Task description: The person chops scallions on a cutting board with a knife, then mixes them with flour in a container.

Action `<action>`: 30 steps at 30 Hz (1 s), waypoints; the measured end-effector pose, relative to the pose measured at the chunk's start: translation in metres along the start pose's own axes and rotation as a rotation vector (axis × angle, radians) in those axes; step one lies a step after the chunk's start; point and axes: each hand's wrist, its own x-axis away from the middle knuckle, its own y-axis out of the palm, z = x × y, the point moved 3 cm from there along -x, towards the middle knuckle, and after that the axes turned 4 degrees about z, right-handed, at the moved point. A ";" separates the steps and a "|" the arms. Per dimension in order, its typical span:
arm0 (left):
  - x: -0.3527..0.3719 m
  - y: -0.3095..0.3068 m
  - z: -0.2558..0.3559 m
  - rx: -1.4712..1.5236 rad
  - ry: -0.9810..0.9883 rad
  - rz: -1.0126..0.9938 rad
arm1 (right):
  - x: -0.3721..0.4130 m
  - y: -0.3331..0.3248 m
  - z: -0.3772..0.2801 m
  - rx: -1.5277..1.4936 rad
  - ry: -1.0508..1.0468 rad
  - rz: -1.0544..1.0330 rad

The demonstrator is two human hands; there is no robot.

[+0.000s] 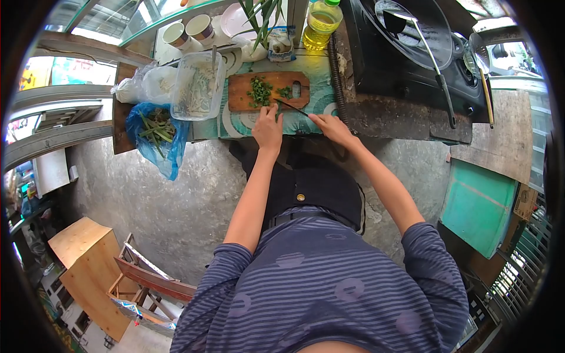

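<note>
A wooden cutting board [238, 94] lies on the counter with chopped green leaves [259, 92] in its middle and a smaller green pile [285, 93] beside the handle slot. My right hand [333, 129] grips the handle of a knife [292, 107], whose dark blade points left over the board's near edge. Bunched at that same edge, my left hand [268, 128] has its fingers closed just left of the blade tip. What they pinch, if anything, is hidden. A clear plastic tub [199, 106] stands left of the board, with a utensil handle sticking up in it.
A blue plastic bag [170, 162] with green stalks hangs at the counter's left edge. Behind the board are paper cups [200, 27] and an oil bottle [321, 26]. To the right sits a black stove [400, 70] with a pan and long-handled utensils. A wooden chair [150, 279] stands lower left.
</note>
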 end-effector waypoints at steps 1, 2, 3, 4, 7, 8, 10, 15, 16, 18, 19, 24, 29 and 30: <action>-0.001 0.003 -0.002 -0.002 0.010 0.008 | -0.003 -0.002 0.001 -0.022 0.034 -0.033; -0.001 0.006 -0.005 -0.005 0.019 0.015 | -0.004 -0.004 0.003 -0.044 0.069 -0.067; -0.001 0.005 -0.005 -0.010 0.018 0.004 | -0.004 -0.004 0.006 -0.066 0.107 -0.102; -0.001 0.004 -0.005 -0.014 0.018 -0.005 | -0.002 -0.005 0.007 -0.059 0.116 -0.088; -0.006 0.005 -0.006 -0.037 0.034 0.001 | 0.002 -0.009 0.005 -0.035 0.114 -0.045; -0.007 0.006 -0.007 -0.048 0.043 0.007 | 0.005 -0.010 0.003 -0.029 0.099 -0.034; -0.009 0.005 -0.007 -0.041 0.056 0.051 | 0.012 -0.014 -0.003 -0.019 0.086 -0.020; -0.018 0.005 -0.008 0.032 0.015 0.092 | 0.020 -0.013 -0.011 -0.018 0.110 0.007; -0.021 0.004 -0.008 0.020 0.007 0.101 | 0.020 -0.012 -0.010 -0.030 0.112 0.022; -0.024 0.003 -0.008 0.013 -0.012 0.097 | 0.021 -0.009 -0.009 -0.056 0.118 0.051; -0.025 0.003 -0.008 0.019 -0.022 0.086 | 0.021 -0.008 -0.010 -0.056 0.120 0.055; -0.027 0.003 -0.006 0.027 -0.076 0.044 | 0.024 -0.004 -0.018 -0.056 0.060 0.087; -0.027 0.004 -0.006 0.018 -0.104 0.028 | 0.027 0.003 -0.023 -0.023 -0.013 0.158; -0.028 0.004 -0.006 0.014 -0.098 0.024 | 0.028 0.005 -0.023 -0.021 -0.024 0.161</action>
